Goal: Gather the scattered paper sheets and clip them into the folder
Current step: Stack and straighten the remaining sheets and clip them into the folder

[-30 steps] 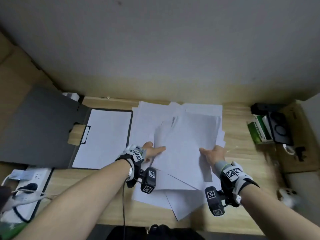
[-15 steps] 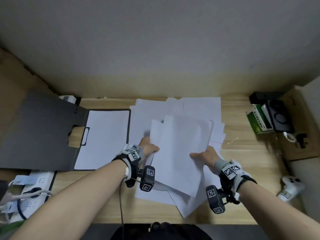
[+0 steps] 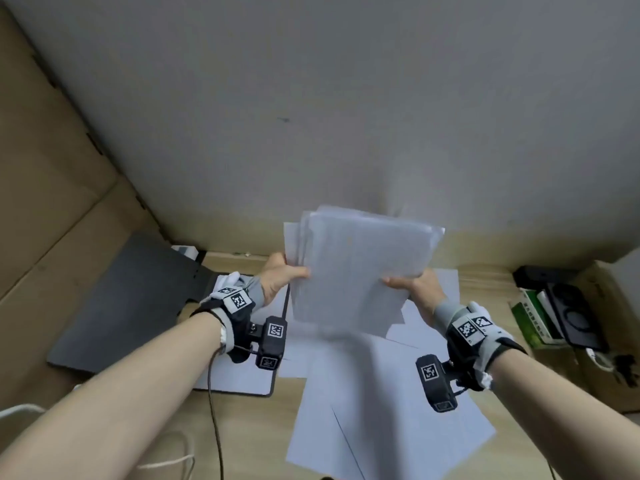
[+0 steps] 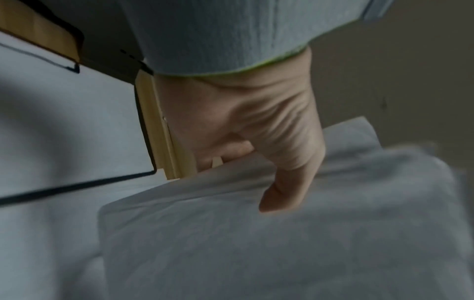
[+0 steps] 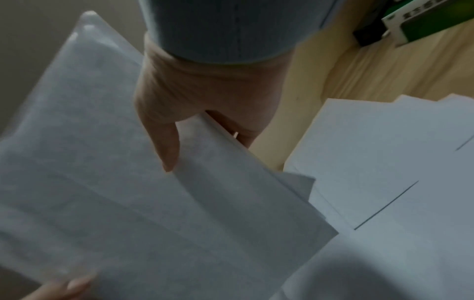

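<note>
A stack of white sheets (image 3: 360, 268) is raised upright above the desk, held by both hands. My left hand (image 3: 282, 277) pinches its left edge, thumb in front (image 4: 284, 182). My right hand (image 3: 414, 285) pinches the right edge, thumb on the front (image 5: 164, 146). More loose sheets (image 3: 381, 403) lie scattered on the wooden desk below. The open dark folder (image 3: 138, 292) lies at the left, its right half bearing a white sheet (image 3: 239, 375) partly hidden by my left wrist.
A green box (image 3: 530, 317) and black devices (image 3: 571, 313) sit at the right end of the desk. Cardboard (image 3: 52, 188) stands at the left. A cable (image 3: 214, 410) hangs from my left wrist.
Both hands have lifted the gathered sheets off the desk and tilted them upright, pulling their edges closer together. The camera has tilted up toward the wall.
</note>
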`<state>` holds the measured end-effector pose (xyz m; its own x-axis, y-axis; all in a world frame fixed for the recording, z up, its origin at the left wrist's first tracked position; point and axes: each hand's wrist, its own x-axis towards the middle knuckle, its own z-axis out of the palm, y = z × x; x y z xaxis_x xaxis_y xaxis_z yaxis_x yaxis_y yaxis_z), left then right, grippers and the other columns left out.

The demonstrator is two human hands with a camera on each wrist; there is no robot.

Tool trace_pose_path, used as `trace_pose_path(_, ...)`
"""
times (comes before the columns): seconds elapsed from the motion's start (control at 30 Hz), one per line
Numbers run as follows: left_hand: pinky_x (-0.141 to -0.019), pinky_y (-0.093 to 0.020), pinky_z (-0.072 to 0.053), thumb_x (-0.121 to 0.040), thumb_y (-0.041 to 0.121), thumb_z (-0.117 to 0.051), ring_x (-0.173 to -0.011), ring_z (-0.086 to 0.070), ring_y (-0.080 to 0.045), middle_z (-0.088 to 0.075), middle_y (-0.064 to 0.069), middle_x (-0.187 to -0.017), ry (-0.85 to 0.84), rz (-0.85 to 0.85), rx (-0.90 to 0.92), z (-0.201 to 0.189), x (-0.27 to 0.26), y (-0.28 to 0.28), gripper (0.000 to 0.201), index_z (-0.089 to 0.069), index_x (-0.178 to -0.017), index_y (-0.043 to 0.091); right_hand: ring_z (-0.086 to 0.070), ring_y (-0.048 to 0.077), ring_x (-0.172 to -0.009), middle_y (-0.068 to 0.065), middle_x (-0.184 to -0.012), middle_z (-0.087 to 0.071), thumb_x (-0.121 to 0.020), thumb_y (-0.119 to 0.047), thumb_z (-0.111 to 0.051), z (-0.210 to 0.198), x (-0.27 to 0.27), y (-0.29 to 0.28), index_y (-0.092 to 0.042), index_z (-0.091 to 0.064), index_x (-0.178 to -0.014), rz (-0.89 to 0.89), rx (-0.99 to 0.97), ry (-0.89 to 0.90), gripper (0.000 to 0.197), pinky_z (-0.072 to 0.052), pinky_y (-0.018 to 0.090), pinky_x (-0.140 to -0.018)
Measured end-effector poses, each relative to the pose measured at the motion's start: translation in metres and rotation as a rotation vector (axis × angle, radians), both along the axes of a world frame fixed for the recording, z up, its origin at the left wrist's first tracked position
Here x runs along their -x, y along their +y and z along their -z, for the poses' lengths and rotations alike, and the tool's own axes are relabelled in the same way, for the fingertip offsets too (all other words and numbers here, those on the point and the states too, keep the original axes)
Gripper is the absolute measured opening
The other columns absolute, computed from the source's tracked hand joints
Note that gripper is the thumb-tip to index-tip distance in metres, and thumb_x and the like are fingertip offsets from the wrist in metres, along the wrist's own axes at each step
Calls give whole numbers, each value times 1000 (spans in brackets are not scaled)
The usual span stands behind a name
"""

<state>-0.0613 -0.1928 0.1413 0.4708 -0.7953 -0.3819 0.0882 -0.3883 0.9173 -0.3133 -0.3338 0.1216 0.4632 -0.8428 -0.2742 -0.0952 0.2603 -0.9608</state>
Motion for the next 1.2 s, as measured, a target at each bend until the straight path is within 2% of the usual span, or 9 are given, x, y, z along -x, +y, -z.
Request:
trace_pose_path(0.27,-87,-29,-51,-75,-11,-69,-98,-65,-21,-71,-14,-107,-89,-15,-71,53,31,21,34,-69,-108,0,-69,11,-69,15,-97,-72,-75,12,-74,55,-2,37,7,-68,-106,-20,-16,199,32,-56,18,-59)
trace_pose_path(0.4,-89,-30,-52,-74,-8,-72,-99,-67,-22,-72,-12,-104,-71,-63,-105,62,33,21,32,-71,-105,0,-70,22,-82,12,-97,-73,-73,14,-74,60,-3,42,-4,-69,-102,-70,-23,208,34,-59,23,-69)
trace_pose_path(0.5,-77,-26,-53,-77,-3,-72,-96,-68,-24,-70,-9,-103,-52,-22,-105,61,28,19,33,-68,-109,1,-70,26,-88,12,-100,-74,-71,14,-75,59,-4,40,-8,-69,-98,-71,-32,212,35,-58,36,-81)
trace_pose_path(0.57,-71,-24,-53,-76,1,-74,-92,-67,-22,-70,-9,-108,-44,-12,-109,65,23,18,40,-64,-114,3,-70,25,-87,9,-98,-74,-70,11,-77,59,-3,38,-9,-69,-97,-60,-47,215,35,-57,35,-79)
trace_pose_path(0.7,-100,-40,-50,-56,25,-86,-120,-58,-25,-57,-9,-136,-92,19,-179,81,15,17,90,-47,-136,10,-72,27,-88,9,-98,-76,-71,8,-78,63,-1,34,-5,-68,-103,-38,-93,215,36,-58,37,-80)
trace_pose_path(0.77,-112,-41,-37,-62,31,-88,-138,-42,-26,-39,-6,-152,-83,89,-285,87,14,18,109,-28,-151,12,-73,31,-93,12,-101,-76,-71,7,-78,69,2,32,-3,-67,-109,-48,-126,214,41,-59,42,-85)
trace_pose_path(0.87,-111,-36,-37,-72,34,-83,-134,-47,-25,-41,-11,-150,-23,204,-423,98,20,17,105,-21,-152,8,-72,35,-96,14,-105,-75,-73,5,-78,78,8,29,-1,-65,-115,-80,-193,204,44,-57,49,-89)
trace_pose_path(1.0,-76,-25,-46,-79,23,-78,-90,-71,-16,-69,-12,-117,79,199,-433,110,36,16,64,-47,-134,10,-73,35,-91,13,-101,-76,-74,4,-76,94,15,27,-4,-65,-111,33,-251,279,39,-59,45,-83)
trace_pose_path(1.2,-78,-27,-45,-85,15,-73,-103,-56,-21,-58,-11,-122,5,198,-518,127,54,14,53,-51,-132,6,-57,31,-88,16,-97,-57,-73,-8,-80,138,35,28,-4,-47,-92,40,-310,715,38,-45,35,-66)
